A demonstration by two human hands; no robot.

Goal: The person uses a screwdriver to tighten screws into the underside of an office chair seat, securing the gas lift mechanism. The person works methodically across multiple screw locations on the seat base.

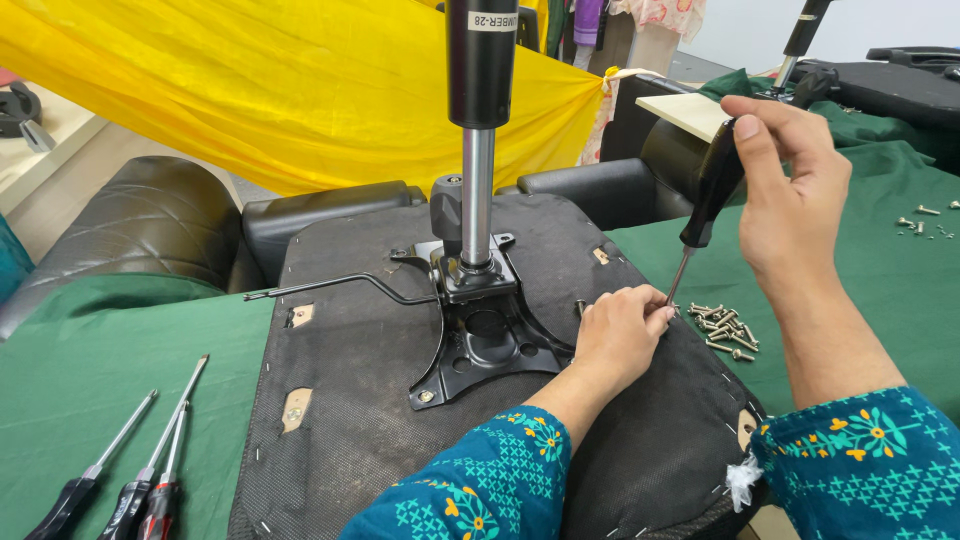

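Observation:
An upturned black chair seat (360, 400) lies on a green-covered table (120, 350). A black metal mechanism plate (480, 340) with a gas cylinder (478, 130) standing upright is fixed on it, and a thin lever (330, 285) sticks out to the left. My right hand (790, 190) grips the black handle of a screwdriver (705, 200), its shaft angled down toward the seat's right side. My left hand (620, 330) rests on the seat with fingertips pinched at the screwdriver's tip; what they pinch is hidden.
A pile of loose screws (725, 330) lies right of the seat, and more screws (925, 222) at far right. Three screwdrivers (130, 470) lie at the lower left. Black armrests (330, 215) and chair parts sit behind, with yellow cloth (300, 90) beyond.

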